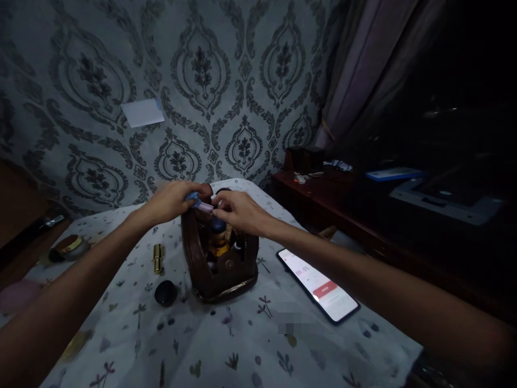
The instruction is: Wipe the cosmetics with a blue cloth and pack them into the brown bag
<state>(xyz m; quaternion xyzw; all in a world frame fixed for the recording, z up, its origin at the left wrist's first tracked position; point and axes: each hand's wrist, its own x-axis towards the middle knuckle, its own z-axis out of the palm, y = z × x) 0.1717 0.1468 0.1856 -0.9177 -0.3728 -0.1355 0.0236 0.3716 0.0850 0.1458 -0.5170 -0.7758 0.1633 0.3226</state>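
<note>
A brown zip bag (194,267) stands unzipped on the patterned cloth. My left hand (173,200) grips a small tube (205,207) with a blue end and a pale pink end, over the bag's opening. Opposite it, my right hand (244,211) has its fingers curled closed by the tube's pink end, above the bag; what they pinch, if anything, I cannot make out. Inside the bag sits a bottle with a dark blue cap (218,225) and a yellow lower part, among other items too dark to name.
Left of the bag lie a gold lipstick-like tube (158,258) and a round black item (165,293). A phone (323,285) showing a timer lies under my right forearm. Further left is a jar (70,248). A dark red table (311,199) adjoins at right, before a patterned wall.
</note>
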